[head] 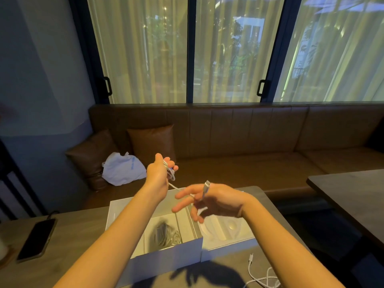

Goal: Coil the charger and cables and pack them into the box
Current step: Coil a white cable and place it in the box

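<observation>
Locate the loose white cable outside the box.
Head view, lower right: the loose white cable lies on the table, just in front of the right half of the white box.

Dim, warm light filters through the curtained window (239,48), the hands cast a dark shadow on the table (79,235), and wide-angle distortion bends the edges.

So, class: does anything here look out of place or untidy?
Yes: a loose white cable sprawls uncoiled on the table, outside the box. The left hand and right hand hold a second cable above the box. Nothing looks damaged.
</observation>
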{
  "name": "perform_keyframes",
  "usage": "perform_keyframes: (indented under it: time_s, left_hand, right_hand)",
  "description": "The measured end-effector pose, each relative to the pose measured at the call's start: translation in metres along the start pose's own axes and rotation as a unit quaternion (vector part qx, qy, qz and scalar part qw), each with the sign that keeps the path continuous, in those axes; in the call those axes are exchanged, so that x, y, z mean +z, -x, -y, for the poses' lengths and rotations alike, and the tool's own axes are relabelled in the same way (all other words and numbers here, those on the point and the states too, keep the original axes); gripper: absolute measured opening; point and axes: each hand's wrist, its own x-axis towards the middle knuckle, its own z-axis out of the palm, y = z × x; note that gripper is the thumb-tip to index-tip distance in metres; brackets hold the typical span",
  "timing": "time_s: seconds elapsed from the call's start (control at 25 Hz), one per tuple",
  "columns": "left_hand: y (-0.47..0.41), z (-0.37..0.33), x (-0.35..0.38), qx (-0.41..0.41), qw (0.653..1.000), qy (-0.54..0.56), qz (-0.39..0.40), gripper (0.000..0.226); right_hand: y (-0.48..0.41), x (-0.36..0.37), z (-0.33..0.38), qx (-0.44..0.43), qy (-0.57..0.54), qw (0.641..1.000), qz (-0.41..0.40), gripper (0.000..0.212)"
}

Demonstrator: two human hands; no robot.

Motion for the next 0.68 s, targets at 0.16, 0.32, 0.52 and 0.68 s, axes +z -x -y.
perform_keyframes:
  time_s: [0.16, 0.32, 0.52, 0.68]
  left_hand:
    - [0.025, 0.019, -0.005, 0.206, 0.875, -0.343, 0.274, 0.024]
    - [0.045, 0.019, -0.001, 0.146, 0.838, -0.367, 0.378, 0.042]
    - [0.049, 0.024, -0.005, 0.038, 0.885, -0.238, 0.399, 0.050]
    - [0.046, 0.025, -0.006, -0.012, 0.930, -0.134, 0.341, 0.056]
  right_hand:
    - [0.011, -0.012, 0.024, -0.111, -0.173, 0.978, -0.024, 0.051]
    - [0.013, -0.020, 0.023, -0.110, -0.064, 0.966, -0.224, 0.040]
    - [-0.001, -0.012, 0.022, -0.086, 0.052, 0.899, -0.427, 0.024]
    - [-0.009, -0.001, 0.012, -0.111, 0.043, 0.904, -0.410, 0.017]
